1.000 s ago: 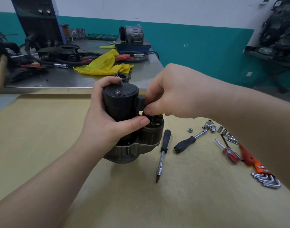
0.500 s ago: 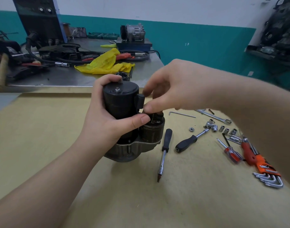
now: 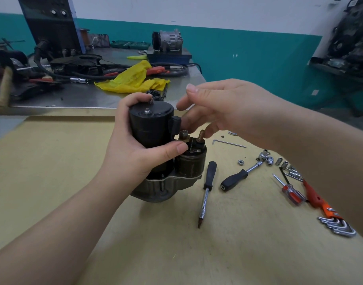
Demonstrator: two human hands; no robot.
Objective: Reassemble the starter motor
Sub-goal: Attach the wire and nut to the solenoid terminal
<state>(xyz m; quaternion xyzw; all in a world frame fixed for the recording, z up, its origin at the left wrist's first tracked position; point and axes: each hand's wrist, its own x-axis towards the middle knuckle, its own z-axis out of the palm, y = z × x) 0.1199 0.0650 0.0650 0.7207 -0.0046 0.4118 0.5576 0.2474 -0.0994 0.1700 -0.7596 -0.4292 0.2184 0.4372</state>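
Motor (image 3: 154, 145) upright on the tabletop (image 3: 238, 243), gripped in my left hand (image 3: 135, 149). My right hand (image 3: 221, 112), fingers spread, hovers above its terminal studs (image 3: 201, 134); the loose nut (image 3: 240, 162) to its right probably goes on next.

From the starter motor (image 3: 156, 149), bare tabletop (image 3: 53, 161) lies open from 6 to 10 o'clock. A screwdriver (image 3: 206, 190) lies just beside at 4, a ratchet handle (image 3: 238, 177), sockets (image 3: 279, 161) and hex keys (image 3: 337, 225) crowd 3 to 4.

yellow rag (image 3: 133, 81), compressor (image 3: 168, 41) — hex keys (image 3: 339, 225)
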